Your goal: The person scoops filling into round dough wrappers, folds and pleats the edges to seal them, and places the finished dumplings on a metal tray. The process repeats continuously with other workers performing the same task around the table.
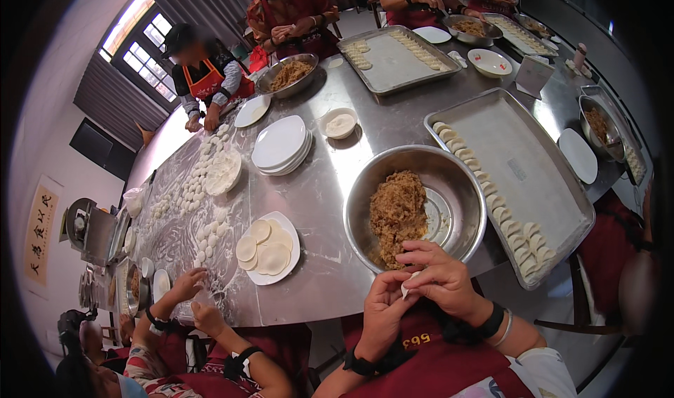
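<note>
Between the fingers of both my hands is a folded dumpling [408,286], mostly hidden by the fingertips. My left hand [383,306] holds it from one side and my right hand [439,282] from the other, at the near rim of a steel bowl [458,208]. Brown minced filling [398,211] lies in that bowl, heaped on its left side. On the right, a large metal tray [537,171] carries a curved row of shaped dumplings [489,190], with more grouped at its near end. Round dough wrappers [271,245] rest on a white plate [294,264] left of the bowl.
Stacked white plates [279,142] and a small bowl of flour [339,123] stand beyond the wrappers. Dough pieces [195,187] lie on the floured steel table [326,292]. A co-worker's hands [195,298] are at the lower left; other people stand across the table near another tray [400,79].
</note>
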Demonstrator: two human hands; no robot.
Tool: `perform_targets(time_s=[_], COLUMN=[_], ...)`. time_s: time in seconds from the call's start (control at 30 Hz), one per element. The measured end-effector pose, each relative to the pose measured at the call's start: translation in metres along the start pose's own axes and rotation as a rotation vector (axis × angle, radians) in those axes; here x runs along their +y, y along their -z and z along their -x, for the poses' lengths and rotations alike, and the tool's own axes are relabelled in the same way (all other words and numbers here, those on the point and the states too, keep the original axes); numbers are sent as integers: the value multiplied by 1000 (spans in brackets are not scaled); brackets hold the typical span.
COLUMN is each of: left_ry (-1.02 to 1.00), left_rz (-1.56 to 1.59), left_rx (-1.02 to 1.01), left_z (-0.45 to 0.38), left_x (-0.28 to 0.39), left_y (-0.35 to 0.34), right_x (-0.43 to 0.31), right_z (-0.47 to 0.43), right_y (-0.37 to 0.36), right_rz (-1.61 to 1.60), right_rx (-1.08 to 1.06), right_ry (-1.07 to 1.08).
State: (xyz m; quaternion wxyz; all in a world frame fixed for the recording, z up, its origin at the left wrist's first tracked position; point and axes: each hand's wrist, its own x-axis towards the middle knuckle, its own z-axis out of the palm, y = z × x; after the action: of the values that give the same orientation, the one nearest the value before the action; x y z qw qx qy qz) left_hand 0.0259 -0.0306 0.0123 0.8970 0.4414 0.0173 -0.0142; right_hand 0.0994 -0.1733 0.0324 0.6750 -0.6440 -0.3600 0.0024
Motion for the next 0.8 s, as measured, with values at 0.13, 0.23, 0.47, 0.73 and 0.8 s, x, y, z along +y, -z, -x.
perform_targets(time_s=[0.13, 0.23, 0.47, 0.73, 0.8], left_ry=[24, 15, 9, 82, 100], left_rz=[66, 154, 226, 380, 405], left_rx=[-27, -52, -19, -60, -49], left_z=[-3, -7, -12, -18, -20], left_x=[9, 19, 25, 33, 29], left_y=[2, 2, -7, -14, -16], right_x=[1, -1, 11, 7, 14], right_z=[-5, -4, -16, -16, -14], right_y=[2, -3, -12, -9, -7], right_rz=[56, -37, -44, -114, -50], right_rx=[-51, 18, 148, 191, 205], right_ry=[-19, -169, -12, -97, 43])
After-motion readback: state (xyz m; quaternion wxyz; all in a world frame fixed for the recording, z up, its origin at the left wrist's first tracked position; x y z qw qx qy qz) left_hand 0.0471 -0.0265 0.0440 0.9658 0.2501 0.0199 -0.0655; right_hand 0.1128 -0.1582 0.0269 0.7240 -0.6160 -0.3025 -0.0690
